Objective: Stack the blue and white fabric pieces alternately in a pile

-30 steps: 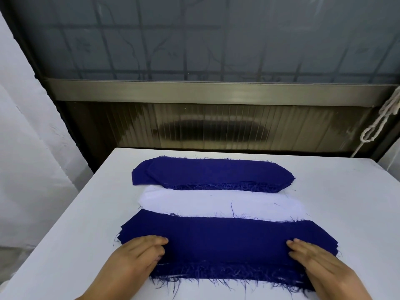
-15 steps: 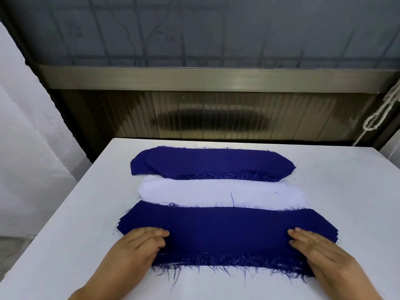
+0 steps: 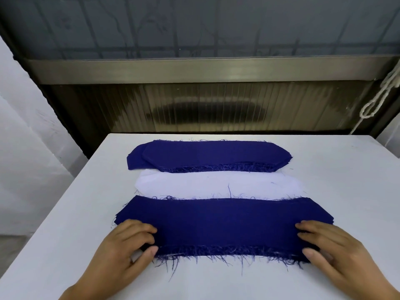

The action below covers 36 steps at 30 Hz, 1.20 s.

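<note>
Three groups of fabric lie on the white table. At the back is a pile of blue pieces with frayed edges, and white pieces lie in the middle. The nearest pile has a blue piece on top and a sliver of white showing at its frayed front edge. My left hand is on this pile's left end, fingers curled on top and thumb at the front edge, pinching it. My right hand lies on the right end with straight fingers and its thumb along the front fringe.
Behind the table's far edge stands a dark ribbed panel under a metal rail, with a window above. A white rope hangs at the right. A white wall lies to the left.
My left fingers have curled and the thumb has come to the front edge of the near pile. The right thumb now shows at the fringe. The piles have not moved.
</note>
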Motion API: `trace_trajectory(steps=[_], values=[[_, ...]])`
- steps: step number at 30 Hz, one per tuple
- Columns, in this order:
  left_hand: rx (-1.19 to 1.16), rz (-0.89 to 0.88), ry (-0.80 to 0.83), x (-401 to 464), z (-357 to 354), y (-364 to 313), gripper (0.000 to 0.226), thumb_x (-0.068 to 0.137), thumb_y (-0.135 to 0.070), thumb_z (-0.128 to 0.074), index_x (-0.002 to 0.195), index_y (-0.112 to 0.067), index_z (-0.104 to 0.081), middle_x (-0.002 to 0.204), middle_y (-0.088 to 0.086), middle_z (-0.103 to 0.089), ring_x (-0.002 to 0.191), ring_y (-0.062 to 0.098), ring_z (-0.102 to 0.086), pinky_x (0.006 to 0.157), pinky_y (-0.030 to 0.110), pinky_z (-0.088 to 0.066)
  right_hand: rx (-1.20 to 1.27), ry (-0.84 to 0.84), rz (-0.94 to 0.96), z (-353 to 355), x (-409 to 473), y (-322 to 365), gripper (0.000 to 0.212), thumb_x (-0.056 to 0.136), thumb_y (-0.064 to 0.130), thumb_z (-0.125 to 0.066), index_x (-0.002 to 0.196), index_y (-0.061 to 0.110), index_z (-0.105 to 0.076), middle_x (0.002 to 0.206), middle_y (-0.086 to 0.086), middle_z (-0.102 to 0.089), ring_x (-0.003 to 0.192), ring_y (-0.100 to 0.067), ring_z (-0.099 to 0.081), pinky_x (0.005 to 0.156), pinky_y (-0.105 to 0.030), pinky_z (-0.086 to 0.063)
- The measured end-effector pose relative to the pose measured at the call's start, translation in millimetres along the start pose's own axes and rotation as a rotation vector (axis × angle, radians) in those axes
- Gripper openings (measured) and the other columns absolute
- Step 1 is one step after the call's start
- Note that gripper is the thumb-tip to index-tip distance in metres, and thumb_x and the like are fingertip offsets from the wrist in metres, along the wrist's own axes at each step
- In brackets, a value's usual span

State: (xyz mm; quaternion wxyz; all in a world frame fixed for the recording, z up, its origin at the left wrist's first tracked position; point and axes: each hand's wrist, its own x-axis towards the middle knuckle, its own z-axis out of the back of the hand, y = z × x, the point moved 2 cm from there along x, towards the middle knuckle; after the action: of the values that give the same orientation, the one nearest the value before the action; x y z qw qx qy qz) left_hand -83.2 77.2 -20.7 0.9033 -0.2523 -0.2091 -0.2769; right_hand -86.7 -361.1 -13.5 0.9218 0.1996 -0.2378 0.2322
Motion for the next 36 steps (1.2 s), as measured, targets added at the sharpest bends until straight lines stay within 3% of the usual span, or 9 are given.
trace_trajectory(steps=[3,6,13,18,20,24,30,36], values=[[0.065,0.077,0.017,18,3,-4,0.043,0.096,-0.046,-0.046,0.065,-0.02,-0.062,0.077,-0.019,-0.057,0.067,0.005,-0.054,0.059,0.026,-0.045,-0.037,-0.016,-0.043,6,18,1,0.048,0.098,0.044,-0.041,0.077,0.015,-0.073,0.088,0.009,-0.069,0.084,-0.008,-0.062,0.074,-0.023,-0.046],[0.149,0.134,0.062,55,-4,-14,0.045,0.094,-0.05,-0.042,0.063,-0.021,-0.056,0.065,-0.015,-0.052,0.059,0.003,-0.048,0.052,0.024,-0.043,-0.039,0.007,-0.057,-4,51,16,0.036,0.095,0.037,-0.044,0.078,0.017,-0.068,0.08,0.012,-0.062,0.072,-0.013,-0.06,0.064,-0.024,-0.045],[0.174,0.265,0.156,119,-58,-14,0.026,0.097,-0.041,-0.05,0.083,-0.022,-0.061,0.084,-0.013,-0.056,0.083,0.004,-0.049,0.07,0.024,-0.046,0.036,0.3,-0.229,-58,95,36,0.019,0.096,0.041,-0.049,0.086,0.028,-0.058,0.085,0.012,-0.055,0.069,-0.008,-0.054,0.064,-0.024,-0.047],[0.206,0.352,0.12,100,-58,12,0.014,0.094,-0.035,-0.057,0.084,-0.026,-0.061,0.084,-0.016,-0.054,0.079,0.004,-0.05,0.064,0.018,-0.044,-0.102,0.271,-0.384,-48,81,-4,0.018,0.094,0.042,-0.051,0.08,0.03,-0.055,0.08,0.015,-0.056,0.066,-0.005,-0.056,0.06,-0.024,-0.047],[0.216,0.366,0.106,99,-54,18,0.007,0.092,-0.031,-0.06,0.094,-0.025,-0.063,0.091,-0.015,-0.057,0.085,0.003,-0.051,0.066,0.017,-0.042,-0.175,0.309,-0.431,-41,80,-17,0.019,0.094,0.042,-0.05,0.08,0.03,-0.055,0.081,0.014,-0.055,0.067,-0.006,-0.056,0.06,-0.026,-0.047],[0.256,0.319,0.163,118,-57,20,0.025,0.09,-0.025,-0.065,0.115,-0.023,-0.062,0.116,-0.011,-0.056,0.102,0.01,-0.05,0.082,0.019,-0.041,-0.132,0.337,-0.474,-42,99,-25,0.012,0.092,0.034,-0.054,0.081,0.03,-0.055,0.086,0.014,-0.057,0.072,-0.005,-0.055,0.064,-0.025,-0.048],[-0.078,0.394,0.297,153,-81,13,0.023,0.084,-0.034,-0.072,0.105,-0.027,-0.065,0.109,-0.017,-0.055,0.103,0.004,-0.048,0.087,0.018,-0.041,0.169,0.377,-0.456,-68,136,-20,0.007,0.087,0.031,-0.064,0.087,0.028,-0.058,0.089,0.009,-0.057,0.078,-0.006,-0.056,0.07,-0.023,-0.047],[-0.242,0.433,0.342,149,-91,23,0.023,0.079,-0.036,-0.077,0.098,-0.034,-0.065,0.105,-0.022,-0.052,0.106,0.0,-0.045,0.089,0.011,-0.034,0.186,0.484,-0.475,-83,140,-27,0.013,0.089,0.032,-0.063,0.078,0.028,-0.056,0.084,0.008,-0.059,0.073,-0.008,-0.055,0.067,-0.024,-0.046]])
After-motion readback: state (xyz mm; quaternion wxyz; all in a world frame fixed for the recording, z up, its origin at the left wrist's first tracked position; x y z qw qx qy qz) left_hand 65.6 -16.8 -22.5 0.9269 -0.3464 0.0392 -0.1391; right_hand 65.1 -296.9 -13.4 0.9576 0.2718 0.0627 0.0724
